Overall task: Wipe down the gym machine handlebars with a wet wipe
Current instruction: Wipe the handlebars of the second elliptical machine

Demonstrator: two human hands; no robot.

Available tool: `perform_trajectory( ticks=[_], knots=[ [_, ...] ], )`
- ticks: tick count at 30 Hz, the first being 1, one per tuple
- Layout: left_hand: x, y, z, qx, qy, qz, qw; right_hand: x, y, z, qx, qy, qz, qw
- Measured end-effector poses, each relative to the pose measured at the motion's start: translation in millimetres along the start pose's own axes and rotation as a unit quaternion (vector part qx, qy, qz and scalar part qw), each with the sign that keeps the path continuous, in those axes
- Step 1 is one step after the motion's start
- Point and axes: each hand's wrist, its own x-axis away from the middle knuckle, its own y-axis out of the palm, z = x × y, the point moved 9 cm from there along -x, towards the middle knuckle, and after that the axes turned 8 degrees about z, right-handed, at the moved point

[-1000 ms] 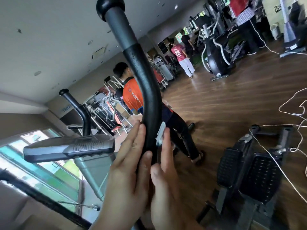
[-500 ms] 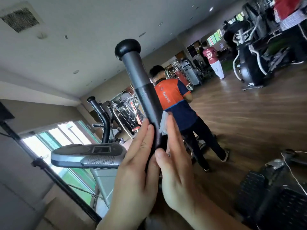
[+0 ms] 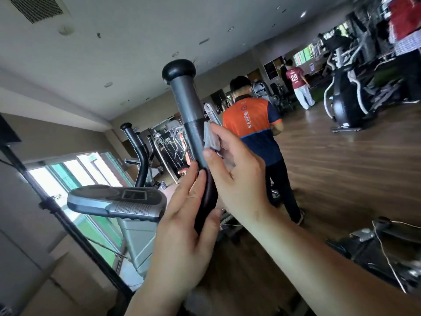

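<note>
Head view: wet wipe (image 3: 210,139) between right hand (image 3: 237,176) and handlebar (image 3: 193,128).

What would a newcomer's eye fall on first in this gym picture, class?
First, the dark handlebar rising up the centre, with the left hand flat against it and the right hand pressing a white wet wipe to its side. Next, the person in an orange shirt just behind, back turned.

A dark wooden floor (image 3: 341,160) fills the right of the frame under a pale ceiling (image 3: 127,46) with an air vent (image 3: 36,9) at upper left. Bright windows (image 3: 75,176) glow at lower left. Exercise machines (image 3: 346,106) stand at upper right.
</note>
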Motion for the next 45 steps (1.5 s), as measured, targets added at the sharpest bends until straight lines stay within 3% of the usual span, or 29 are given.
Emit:
perform_trajectory(
  ticks=[2,9,19,29,40,45],
  knots=[
    [4,0,6,0.004,0.0,-0.001,1.0,-9,-18,3,0.027,0.048,0.033,0.998],
    [33,3,30,0.055,0.035,0.011,0.998,-17,-35,7,0.059,0.086,-0.011,0.994],
    [71,83,9,0.024,-0.025,-0.112,0.993,12,-85,22,0.154,0.147,-0.07,0.975],
    [60,141,-57,-0.092,-0.147,-0.144,0.974,23,-82,109,0.166,0.18,-0.185,0.952],
    [62,145,-143,-0.184,-0.375,-0.067,0.906,59,-21,225,0.098,0.204,-0.359,0.905],
    [76,143,-165,-0.199,-0.394,-0.051,0.896,94,28,237,0.053,0.166,-0.414,0.893]
  ],
)
